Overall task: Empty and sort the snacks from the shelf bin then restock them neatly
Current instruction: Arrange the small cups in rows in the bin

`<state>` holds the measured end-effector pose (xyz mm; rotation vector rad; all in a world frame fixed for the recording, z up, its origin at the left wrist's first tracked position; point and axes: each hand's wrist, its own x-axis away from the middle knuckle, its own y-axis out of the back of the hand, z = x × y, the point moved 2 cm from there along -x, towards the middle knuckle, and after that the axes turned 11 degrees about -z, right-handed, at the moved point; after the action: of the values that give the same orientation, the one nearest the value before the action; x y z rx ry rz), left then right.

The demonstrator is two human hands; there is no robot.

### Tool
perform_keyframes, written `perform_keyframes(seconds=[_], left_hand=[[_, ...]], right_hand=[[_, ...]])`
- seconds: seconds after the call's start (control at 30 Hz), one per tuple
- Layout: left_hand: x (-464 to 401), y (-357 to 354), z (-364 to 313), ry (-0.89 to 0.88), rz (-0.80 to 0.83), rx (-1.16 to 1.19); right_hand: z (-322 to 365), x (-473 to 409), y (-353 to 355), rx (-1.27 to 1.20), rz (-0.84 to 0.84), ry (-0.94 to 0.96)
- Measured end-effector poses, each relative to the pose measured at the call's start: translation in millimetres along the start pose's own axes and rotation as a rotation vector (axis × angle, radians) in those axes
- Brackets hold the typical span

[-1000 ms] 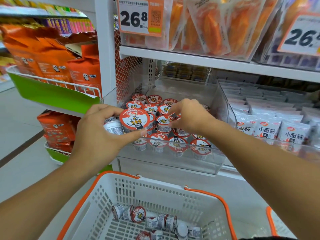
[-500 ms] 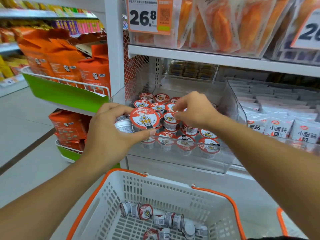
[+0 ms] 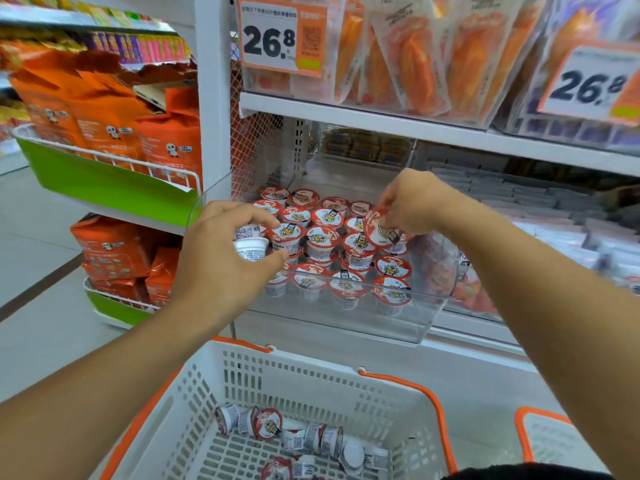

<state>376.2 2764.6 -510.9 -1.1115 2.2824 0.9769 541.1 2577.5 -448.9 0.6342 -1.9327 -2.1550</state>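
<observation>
Restocking snack cups from basket to clear shelf bin

Nearest, below the clear shelf bin, the white basket with orange handles holds a loose heap of spare cups lying on their sides. Above it, at the bin's left front corner, the left hand grips a few snack cups, one turned bottom-up. Over the bin's right side, the right hand pinches a tilted cup by its red foil lid, just above the standing rows. To do this well, I judge, level that cup before lowering it into the open spot at the bin's right, lid up and logo forward, then feed the next from the left hand. Behind the bin the rear floor looks unfilled.
</observation>
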Motion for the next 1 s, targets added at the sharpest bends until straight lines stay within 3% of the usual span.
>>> perform_keyframes(seconds=[0.03, 0.17, 0.37, 0.5, 0.73, 0.87, 1.0], left_hand=[[0, 0, 0, -0.004, 0.005, 0.005], [1, 0, 0, -0.014, 0.022, 0.0], [2, -1, 0, -0.037, 0.021, -0.001], [2, -3, 3, -0.038, 0.027, -0.011], [2, -3, -1, -0.037, 0.017, 0.001], [0, -1, 4, -0.035, 0.001, 0.006], [-1, 0, 6, -0.025, -0.001, -0.001]], right_hand=[[-4, 0, -6, 0.125, 0.032, 0.015], [-1, 9, -19, 0.222, 0.197, 0.026], [-7, 1, -26, 0.183, 0.088, -0.006], [-3, -2, -37, 0.179, 0.193, 0.117], [-1, -1, -38, 0.119, 0.164, 0.158], [11, 3, -42, 0.053, 0.242, 0.328], [10, 3, -52, 0.096, 0.303, 0.339]])
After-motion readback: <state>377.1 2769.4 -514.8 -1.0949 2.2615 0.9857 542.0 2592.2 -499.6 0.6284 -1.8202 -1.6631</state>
